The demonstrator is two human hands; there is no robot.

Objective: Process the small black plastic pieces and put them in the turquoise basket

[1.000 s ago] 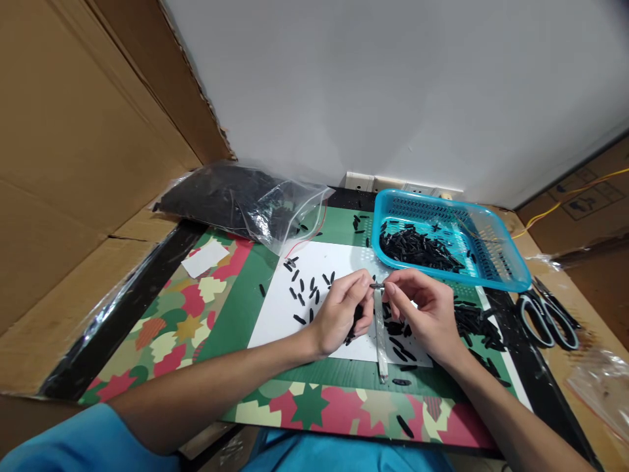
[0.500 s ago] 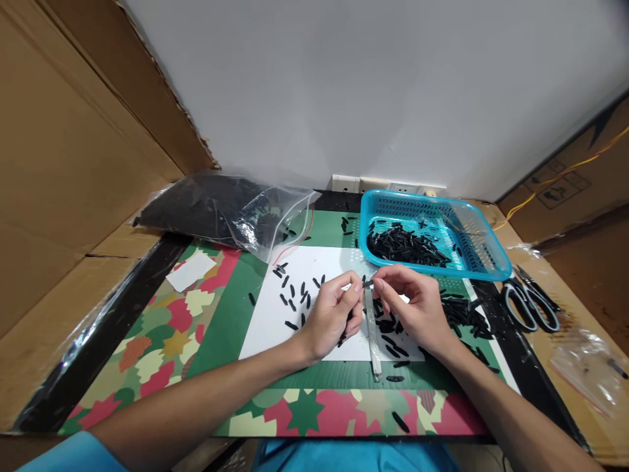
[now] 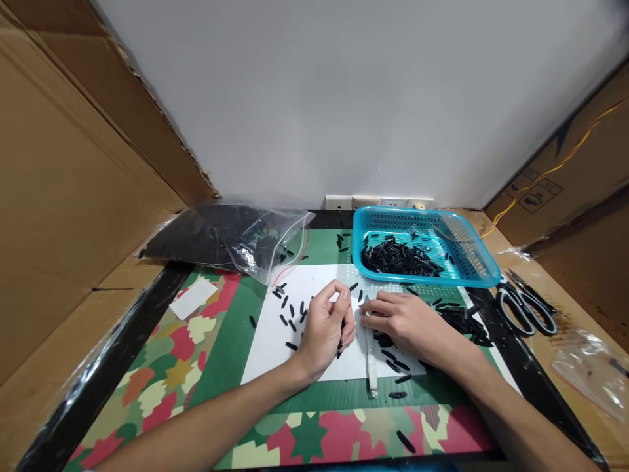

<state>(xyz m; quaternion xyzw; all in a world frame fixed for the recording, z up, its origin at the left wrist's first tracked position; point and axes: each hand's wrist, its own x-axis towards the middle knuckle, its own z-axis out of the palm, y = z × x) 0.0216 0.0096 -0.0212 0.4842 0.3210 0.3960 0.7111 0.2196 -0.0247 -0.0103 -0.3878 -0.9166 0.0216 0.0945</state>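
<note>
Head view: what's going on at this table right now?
A person sits at a patterned mat with a white sheet on it. The left hand is curled, with a few small black pieces in its palm. The right hand lies flat, fingertips at the top of a clear strip. Loose black pieces dot the sheet; more fill the blue basket and a plastic bag. Scissors lie at the right.

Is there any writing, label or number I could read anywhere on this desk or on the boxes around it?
No text can be read anywhere.
The cardboard box on the right carries dark printed marks, too small and blurred to read.
The white paper slip on the patterned mat looks blank.
The blue basket, plastic bag and scissors show no label.
</note>
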